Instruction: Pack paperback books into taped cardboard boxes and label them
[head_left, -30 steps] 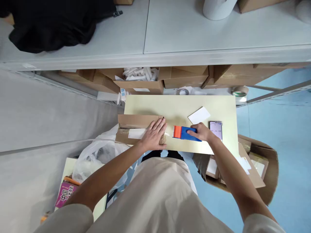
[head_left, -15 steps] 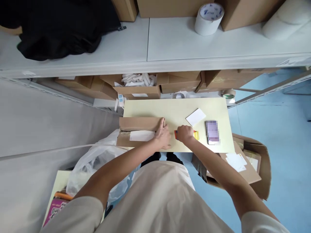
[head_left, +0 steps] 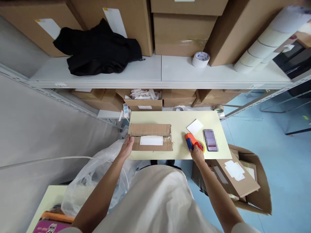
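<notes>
A long cardboard box (head_left: 155, 130) with a white label (head_left: 151, 140) lies on the pale yellow table (head_left: 170, 117). My left hand (head_left: 126, 147) grips its left end, thumb at the top edge and the other fingers mostly hidden. To the right of the box, my right hand (head_left: 198, 154) is closed around the handle of a red and blue tape dispenser (head_left: 190, 139), which has a yellow-rimmed roll on it. A stack of white paper (head_left: 195, 126) lies just behind the dispenser. Further right is a phone-like purple object (head_left: 210, 139), partly pixelated.
Behind the table, a grey shelf (head_left: 136, 72) carries a black garment (head_left: 104, 51), a white tape roll (head_left: 201, 59) and cartons. An open carton (head_left: 263, 181) with boxes stands at the table's right. A clear plastic bag (head_left: 85, 191) hangs at the left.
My left hand has gone from the box's right end to its left end. My right hand has shifted right, and the tape dispenser now shows more fully. The view has tilted upward.
</notes>
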Tool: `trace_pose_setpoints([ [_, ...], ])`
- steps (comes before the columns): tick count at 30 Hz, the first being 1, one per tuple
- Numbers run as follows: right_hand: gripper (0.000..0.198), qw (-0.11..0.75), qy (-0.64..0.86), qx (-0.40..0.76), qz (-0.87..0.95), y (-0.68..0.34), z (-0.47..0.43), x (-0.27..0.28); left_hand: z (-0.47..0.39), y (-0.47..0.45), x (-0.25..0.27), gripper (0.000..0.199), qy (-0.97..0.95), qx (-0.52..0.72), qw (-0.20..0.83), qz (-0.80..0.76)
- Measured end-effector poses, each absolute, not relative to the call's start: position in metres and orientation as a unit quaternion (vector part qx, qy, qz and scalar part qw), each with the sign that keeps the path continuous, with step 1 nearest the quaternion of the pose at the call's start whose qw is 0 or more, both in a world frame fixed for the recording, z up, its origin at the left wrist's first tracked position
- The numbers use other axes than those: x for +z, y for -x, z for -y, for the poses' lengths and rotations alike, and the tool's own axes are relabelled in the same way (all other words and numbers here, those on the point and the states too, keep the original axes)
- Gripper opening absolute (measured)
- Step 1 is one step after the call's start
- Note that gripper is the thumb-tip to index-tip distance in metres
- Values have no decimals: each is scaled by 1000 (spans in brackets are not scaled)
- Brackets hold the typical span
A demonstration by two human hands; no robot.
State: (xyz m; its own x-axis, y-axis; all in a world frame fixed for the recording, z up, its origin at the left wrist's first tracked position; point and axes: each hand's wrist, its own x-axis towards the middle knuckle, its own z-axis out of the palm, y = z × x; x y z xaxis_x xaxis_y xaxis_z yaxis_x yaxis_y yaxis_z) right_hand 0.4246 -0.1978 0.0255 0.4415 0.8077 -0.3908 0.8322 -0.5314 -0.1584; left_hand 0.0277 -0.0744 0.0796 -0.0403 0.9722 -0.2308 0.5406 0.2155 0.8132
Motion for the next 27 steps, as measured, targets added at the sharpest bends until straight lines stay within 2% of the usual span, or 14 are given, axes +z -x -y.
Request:
trace_pose_setpoints([
  [4, 80, -84, -792, -173, -580, -403, 197, 29, 80, -17, 66, 81, -392, 366, 637, -553],
  [6, 99, -161, -717, -234, -636, -381, 188, 29, 83, -17, 58, 81, -297, 370, 712, -518],
  [8, 109, -226, -655, -318, -647, -356, 174, 26, 85, -17, 49, 78, -238, 362, 741, -513],
  [11, 103, -328, -608, -427, -583, -329, 154, 26, 82, -18, 40, 80, -228, 374, 736, -515],
  [14, 81, -368, -591, -492, -523, -331, 143, 42, 71, -19, 46, 82, -313, 385, 710, -499],
  [17, 61, -324, -668, -486, -462, -348, 133, 68, 57, -27, 61, 73, -464, 338, 630, -523],
  [21, 67, -257, -787, -423, -368, -350, 110, 87, 43, -48, 72, 52, -546, 217, 484, -649],
  [24, 61, -248, -789, -419, -375, -335, 95, 82, 35, -58, 67, 45, -548, 185, 462, -672],
  [27, 61, -253, -789, -410, -381, -324, 95, 76, 31, -56, 58, 46, -554, 179, 464, -668],
])
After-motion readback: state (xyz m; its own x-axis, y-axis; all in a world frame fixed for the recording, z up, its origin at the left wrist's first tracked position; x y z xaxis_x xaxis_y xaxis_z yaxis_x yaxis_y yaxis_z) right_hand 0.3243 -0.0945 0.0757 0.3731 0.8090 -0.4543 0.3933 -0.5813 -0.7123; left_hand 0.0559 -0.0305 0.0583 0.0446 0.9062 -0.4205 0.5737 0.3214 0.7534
